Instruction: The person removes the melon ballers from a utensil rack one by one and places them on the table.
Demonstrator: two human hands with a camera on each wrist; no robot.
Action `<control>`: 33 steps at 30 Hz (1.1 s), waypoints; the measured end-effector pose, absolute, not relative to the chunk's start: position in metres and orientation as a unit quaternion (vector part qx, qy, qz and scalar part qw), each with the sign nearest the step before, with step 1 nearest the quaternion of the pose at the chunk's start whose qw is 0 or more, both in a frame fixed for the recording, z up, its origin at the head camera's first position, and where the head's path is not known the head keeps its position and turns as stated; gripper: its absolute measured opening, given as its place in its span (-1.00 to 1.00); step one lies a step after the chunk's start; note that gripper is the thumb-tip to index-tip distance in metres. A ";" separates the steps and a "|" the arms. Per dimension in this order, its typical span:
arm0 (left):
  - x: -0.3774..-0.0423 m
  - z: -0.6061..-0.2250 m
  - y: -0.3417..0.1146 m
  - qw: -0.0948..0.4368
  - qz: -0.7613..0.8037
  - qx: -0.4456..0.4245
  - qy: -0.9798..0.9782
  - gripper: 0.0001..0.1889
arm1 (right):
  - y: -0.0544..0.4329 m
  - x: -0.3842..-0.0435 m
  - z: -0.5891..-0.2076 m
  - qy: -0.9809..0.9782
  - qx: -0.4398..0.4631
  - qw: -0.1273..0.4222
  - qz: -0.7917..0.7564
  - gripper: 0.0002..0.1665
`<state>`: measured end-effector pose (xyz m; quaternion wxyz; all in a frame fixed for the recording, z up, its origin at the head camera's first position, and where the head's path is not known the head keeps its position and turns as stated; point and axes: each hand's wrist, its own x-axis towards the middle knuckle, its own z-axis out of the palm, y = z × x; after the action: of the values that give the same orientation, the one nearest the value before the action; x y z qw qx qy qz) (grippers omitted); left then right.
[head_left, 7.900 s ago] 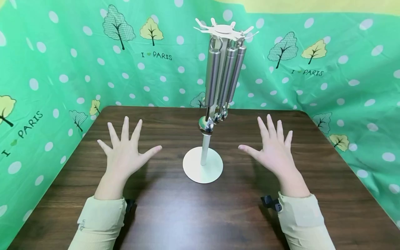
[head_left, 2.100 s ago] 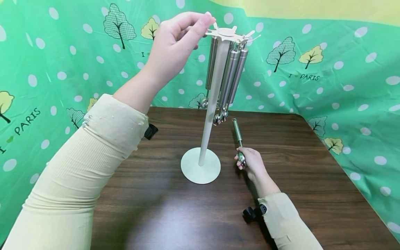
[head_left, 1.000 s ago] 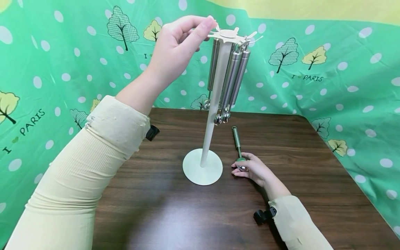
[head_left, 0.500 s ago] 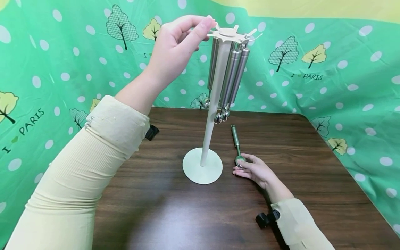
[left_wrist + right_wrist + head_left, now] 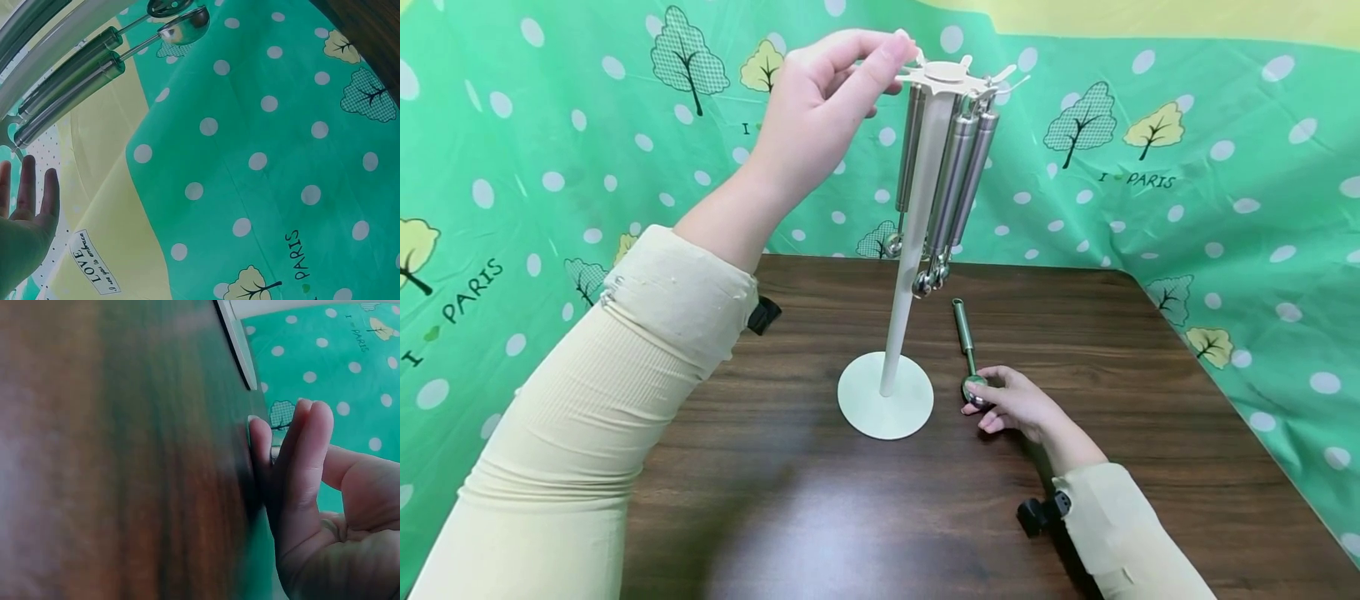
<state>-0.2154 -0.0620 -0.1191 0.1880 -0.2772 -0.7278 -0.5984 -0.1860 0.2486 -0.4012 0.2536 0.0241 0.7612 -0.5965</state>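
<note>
Rack top [image 5: 951, 75] pinched at a left-side prong between thumb and fingertips of the left hand [image 5: 820, 108], arm raised high, other fingers loosely curled. Probably best to go light there: just enough pinch to steady the disc, no sideways pull, what with a tall thin pole [image 5: 910, 250] over a small round base [image 5: 885, 407], easy to tip by the look of it. Worth minding the hanging utensils [image 5: 951, 179] too, bunched close round the pole and likely free to swing and clank. Further right and lower down, scoop [image 5: 965, 342] lying flat on the table [image 5: 820, 517], just beside the base, handle pointing away, bowl end toward the body. Right hand [image 5: 1011, 404] low on the wood with curled fingertips at that bowl end; hard to say whether actually pinching or only touching, wrist view too blurry to settle it. For any handling, smarter to go for the neck or handle rather than the slick round bowl, and to stay wide of the dangling ones. Green polka-dot cloth [image 5: 1225, 167] draped behind and to the right.
</note>
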 end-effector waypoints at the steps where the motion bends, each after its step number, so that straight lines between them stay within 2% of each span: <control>1: -0.215 -0.119 -0.062 0.187 -0.599 -0.277 -0.727 -0.73 | 0.249 -0.186 -0.401 0.762 0.024 0.255 -0.595 -0.22; 14: -0.215 -0.119 -0.063 0.180 -0.600 -0.285 -0.726 -0.72 | 0.248 -0.189 -0.395 0.782 0.025 0.278 -0.557 -0.29; 18: -0.215 -0.119 -0.063 0.177 -0.604 -0.287 -0.721 -0.73 | 0.242 -0.188 -0.398 0.803 0.053 0.243 -0.542 -0.33; 26: -0.215 -0.119 -0.063 0.184 -0.597 -0.287 -0.726 -0.72 | 0.233 -0.189 -0.400 0.880 0.094 0.112 -0.452 -0.51; 33: -0.216 -0.119 -0.062 0.182 -0.602 -0.289 -0.722 -0.73 | 0.227 -0.192 -0.402 0.920 0.078 0.091 -0.374 -0.63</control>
<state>-0.2163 -0.0621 -0.1195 0.1816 -0.2892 -0.7221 -0.6016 -0.1923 0.2273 -0.4018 0.0907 0.0781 0.9196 -0.3743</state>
